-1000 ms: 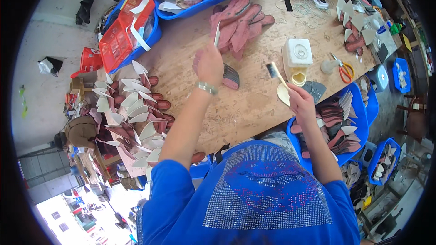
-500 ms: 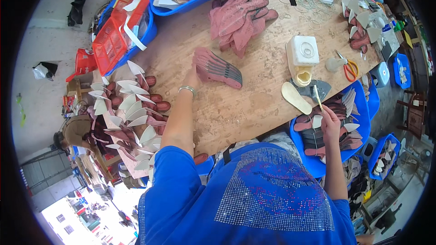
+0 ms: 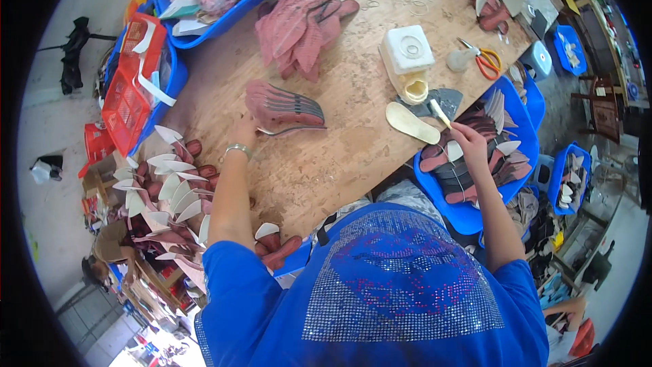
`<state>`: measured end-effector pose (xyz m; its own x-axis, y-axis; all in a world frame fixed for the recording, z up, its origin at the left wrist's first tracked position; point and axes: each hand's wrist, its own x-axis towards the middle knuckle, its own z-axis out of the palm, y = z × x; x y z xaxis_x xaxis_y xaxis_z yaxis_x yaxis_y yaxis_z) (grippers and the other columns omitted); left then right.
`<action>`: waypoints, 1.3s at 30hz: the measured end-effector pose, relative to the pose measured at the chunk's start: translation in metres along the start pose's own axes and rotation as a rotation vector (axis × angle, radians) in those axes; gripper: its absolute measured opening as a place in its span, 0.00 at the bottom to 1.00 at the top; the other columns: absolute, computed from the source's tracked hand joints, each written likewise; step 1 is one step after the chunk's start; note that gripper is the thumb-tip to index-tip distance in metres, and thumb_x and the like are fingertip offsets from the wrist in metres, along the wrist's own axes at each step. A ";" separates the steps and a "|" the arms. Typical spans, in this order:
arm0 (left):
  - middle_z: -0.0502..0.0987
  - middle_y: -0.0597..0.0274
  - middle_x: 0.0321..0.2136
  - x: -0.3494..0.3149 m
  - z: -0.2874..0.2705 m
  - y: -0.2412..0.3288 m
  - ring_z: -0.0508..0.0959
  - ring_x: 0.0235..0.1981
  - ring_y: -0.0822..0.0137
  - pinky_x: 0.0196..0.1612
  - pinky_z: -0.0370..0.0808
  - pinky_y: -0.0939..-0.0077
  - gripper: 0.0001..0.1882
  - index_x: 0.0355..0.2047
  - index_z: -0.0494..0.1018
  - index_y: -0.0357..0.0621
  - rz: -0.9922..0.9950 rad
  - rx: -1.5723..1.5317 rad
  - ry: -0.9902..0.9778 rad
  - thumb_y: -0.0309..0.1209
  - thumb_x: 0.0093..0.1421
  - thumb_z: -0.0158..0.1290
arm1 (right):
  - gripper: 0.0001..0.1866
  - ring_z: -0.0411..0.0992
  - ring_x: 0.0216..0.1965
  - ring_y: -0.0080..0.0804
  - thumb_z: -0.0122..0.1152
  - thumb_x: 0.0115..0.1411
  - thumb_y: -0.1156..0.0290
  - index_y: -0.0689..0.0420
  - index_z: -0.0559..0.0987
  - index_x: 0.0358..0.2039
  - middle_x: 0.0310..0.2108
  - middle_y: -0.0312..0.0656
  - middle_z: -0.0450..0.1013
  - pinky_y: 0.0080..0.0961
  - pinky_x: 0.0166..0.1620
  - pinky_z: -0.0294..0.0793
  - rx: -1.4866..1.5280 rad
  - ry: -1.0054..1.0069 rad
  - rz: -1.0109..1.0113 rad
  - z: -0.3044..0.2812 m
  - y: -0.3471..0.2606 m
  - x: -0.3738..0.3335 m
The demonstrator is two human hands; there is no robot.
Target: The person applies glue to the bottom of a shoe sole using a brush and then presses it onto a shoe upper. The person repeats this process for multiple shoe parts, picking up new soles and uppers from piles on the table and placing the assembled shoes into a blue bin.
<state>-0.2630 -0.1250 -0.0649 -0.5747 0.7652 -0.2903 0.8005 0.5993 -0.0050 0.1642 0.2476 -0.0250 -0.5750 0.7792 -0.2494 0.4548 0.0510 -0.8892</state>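
My left hand (image 3: 246, 130) is at the near left end of a fanned stack of pink and dark insole pieces (image 3: 282, 103). Its fingers are closed at the edge of the lowest insole (image 3: 288, 132), which lies slightly apart from the stack; the fingertips are partly hidden. My right hand (image 3: 470, 141) pinches a small pale brush (image 3: 440, 113), its tip over a dark grey piece (image 3: 447, 100). Beside it lie a cream sole-shaped piece (image 3: 411, 124) and a white plastic container (image 3: 407, 51) with a cream-crusted opening (image 3: 415, 91).
A pile of pink insoles (image 3: 295, 34) lies farther back. Orange-handled scissors (image 3: 487, 64) are at the right. A blue tub (image 3: 468, 223) of bundled insoles stands against the table's near right edge. Insoles with white flaps (image 3: 180, 194) line the left edge; red baskets (image 3: 129, 92) stand beyond.
My left hand has shifted toward me along the stack's end, and the lowest insole now shows separately. My right hand still holds the brush by the grey piece. The view has shifted.
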 end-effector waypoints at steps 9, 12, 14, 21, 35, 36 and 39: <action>0.79 0.61 0.38 -0.087 -0.045 0.107 0.77 0.38 0.68 0.42 0.72 0.74 0.11 0.39 0.75 0.41 -0.053 -1.044 -0.258 0.32 0.57 0.56 | 0.12 0.76 0.29 0.44 0.54 0.56 0.60 0.48 0.82 0.35 0.26 0.49 0.76 0.37 0.32 0.75 -0.799 -0.053 -0.266 0.030 -0.027 0.064; 0.79 0.61 0.37 -0.096 -0.020 0.157 0.77 0.38 0.73 0.42 0.72 0.79 0.16 0.47 0.70 0.36 -0.041 -1.277 -0.244 0.31 0.60 0.53 | 0.10 0.77 0.27 0.41 0.53 0.55 0.62 0.48 0.82 0.30 0.24 0.46 0.76 0.38 0.31 0.76 -0.972 -0.129 -0.402 0.041 -0.020 0.087; 0.78 0.62 0.36 -0.094 -0.020 0.199 0.76 0.37 0.73 0.42 0.73 0.79 0.16 0.47 0.69 0.37 -0.113 -1.477 -0.224 0.31 0.61 0.53 | 0.09 0.77 0.26 0.40 0.54 0.54 0.63 0.48 0.82 0.27 0.23 0.44 0.76 0.38 0.29 0.75 -0.999 -0.118 -0.427 0.046 -0.017 0.092; 0.76 0.63 0.42 -0.076 0.014 0.265 0.76 0.42 0.73 0.44 0.74 0.78 0.15 0.49 0.67 0.40 -0.319 -1.893 -0.254 0.30 0.63 0.49 | 0.09 0.76 0.24 0.40 0.54 0.54 0.63 0.48 0.82 0.28 0.21 0.43 0.75 0.38 0.28 0.75 -0.988 -0.101 -0.490 0.029 -0.014 0.073; 0.76 0.65 0.37 -0.106 -0.009 0.270 0.76 0.31 0.73 0.32 0.74 0.81 0.11 0.45 0.69 0.46 -0.780 -1.977 -0.440 0.34 0.65 0.47 | 0.11 0.73 0.22 0.20 0.64 0.54 0.67 0.53 0.82 0.39 0.30 0.37 0.80 0.21 0.29 0.72 0.174 -0.425 -0.107 0.038 0.022 -0.064; 0.76 0.66 0.36 -0.106 -0.010 0.271 0.76 0.30 0.74 0.31 0.73 0.82 0.11 0.45 0.69 0.46 -0.789 -1.965 -0.436 0.34 0.65 0.47 | 0.11 0.73 0.21 0.21 0.64 0.54 0.66 0.53 0.82 0.38 0.29 0.39 0.79 0.21 0.28 0.71 0.124 -0.428 -0.169 0.043 0.017 -0.065; 0.76 0.66 0.33 -0.107 -0.007 0.272 0.74 0.28 0.74 0.29 0.72 0.82 0.11 0.45 0.70 0.44 -0.796 -1.957 -0.422 0.34 0.65 0.47 | 0.12 0.73 0.20 0.25 0.64 0.54 0.64 0.52 0.83 0.38 0.26 0.44 0.78 0.23 0.27 0.70 -0.061 -0.408 -0.209 0.050 0.016 -0.057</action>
<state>0.0146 -0.0424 -0.0285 -0.3282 0.3771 -0.8660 -0.8391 0.3046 0.4507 0.1702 0.1726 -0.0443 -0.8737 0.4396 -0.2082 0.3326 0.2276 -0.9152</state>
